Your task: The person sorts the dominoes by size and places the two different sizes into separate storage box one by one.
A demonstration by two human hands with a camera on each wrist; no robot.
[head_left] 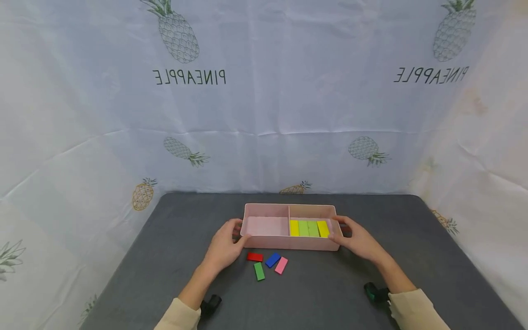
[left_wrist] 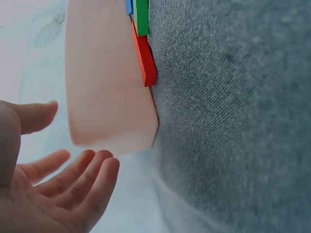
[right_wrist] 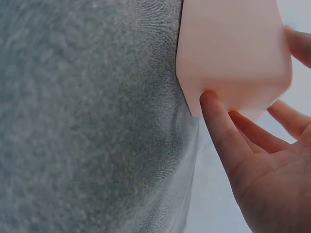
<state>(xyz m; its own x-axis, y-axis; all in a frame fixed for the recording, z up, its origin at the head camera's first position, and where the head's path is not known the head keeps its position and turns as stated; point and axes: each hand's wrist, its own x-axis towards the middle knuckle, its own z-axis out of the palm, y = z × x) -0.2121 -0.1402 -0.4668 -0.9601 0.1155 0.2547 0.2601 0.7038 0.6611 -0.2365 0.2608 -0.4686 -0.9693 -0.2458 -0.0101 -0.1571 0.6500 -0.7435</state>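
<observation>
A long pink box (head_left: 267,242) lies crosswise on the table, split by a divider into two compartments. Yellow blocks (head_left: 294,228) and light green blocks (head_left: 308,228) stand side by side in its right compartment; the left one shows a bare floor. My left hand (head_left: 226,243) is at the box's left end, its fingers loosely bent and its thumb apart from the wall in the left wrist view. At the opposite end, my right hand (head_left: 358,239) holds the box, fingertips against the end wall (right_wrist: 233,94) and thumb at the front top edge.
In front of the box lie a red block (head_left: 255,257), a blue block (head_left: 272,260), a green block (head_left: 259,271) and a pink block (head_left: 281,265). The dark grey table (head_left: 313,293) backs onto a pineapple-print cloth (head_left: 264,105).
</observation>
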